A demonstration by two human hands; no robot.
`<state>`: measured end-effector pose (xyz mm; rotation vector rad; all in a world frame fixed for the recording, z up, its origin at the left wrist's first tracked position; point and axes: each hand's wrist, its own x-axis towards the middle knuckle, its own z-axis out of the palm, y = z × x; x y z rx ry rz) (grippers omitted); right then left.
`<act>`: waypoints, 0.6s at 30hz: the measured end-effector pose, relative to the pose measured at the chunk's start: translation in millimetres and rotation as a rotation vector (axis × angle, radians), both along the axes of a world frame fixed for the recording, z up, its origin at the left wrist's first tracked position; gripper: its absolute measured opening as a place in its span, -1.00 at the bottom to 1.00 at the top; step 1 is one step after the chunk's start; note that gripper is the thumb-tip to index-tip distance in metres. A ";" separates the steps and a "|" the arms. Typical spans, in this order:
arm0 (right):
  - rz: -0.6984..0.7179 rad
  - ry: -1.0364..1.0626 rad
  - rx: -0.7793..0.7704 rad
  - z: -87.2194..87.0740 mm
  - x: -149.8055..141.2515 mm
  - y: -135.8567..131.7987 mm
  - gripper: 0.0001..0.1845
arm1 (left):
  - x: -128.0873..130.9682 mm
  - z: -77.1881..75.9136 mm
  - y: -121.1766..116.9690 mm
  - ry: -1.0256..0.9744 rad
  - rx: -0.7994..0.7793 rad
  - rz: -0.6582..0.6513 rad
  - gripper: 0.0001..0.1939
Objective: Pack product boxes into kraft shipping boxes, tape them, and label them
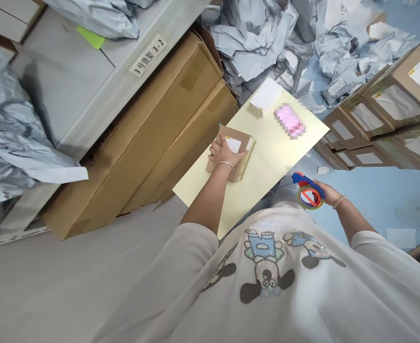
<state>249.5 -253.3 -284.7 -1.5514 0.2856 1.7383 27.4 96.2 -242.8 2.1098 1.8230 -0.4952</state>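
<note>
A small brown cardboard box [246,143] with a white label lies on the pale yellow table [267,157]. My left hand [224,152] rests on top of this box with its fingers spread, pressing flat rather than gripping. Off the table's near right edge, my right hand [328,194] is closed around a blue and red tape dispenser [310,193] with a roll of tape in it. Part of the dispenser's handle is hidden by the fingers.
A white box [266,96] and a blurred pink item [289,120] lie farther back on the table. Large cartons [141,138] stand at left beneath a shelf [124,85]. Labelled boxes [384,114] are stacked at right. Grey mailing bags [260,43] pile up behind.
</note>
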 end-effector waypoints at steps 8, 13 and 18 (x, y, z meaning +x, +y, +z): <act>0.178 0.132 0.125 -37.7 -139.3 91.8 -0.61 | 15.8 -3.6 -0.6 0.022 -0.004 0.030 0.36; 0.114 -0.092 0.153 -61.2 -210.1 131.1 -0.61 | 15.1 -1.9 2.1 0.018 0.006 0.028 0.33; -0.115 0.002 0.120 -68.2 -221.0 126.9 -0.51 | 6.9 0.8 13.3 0.058 -0.023 0.294 0.33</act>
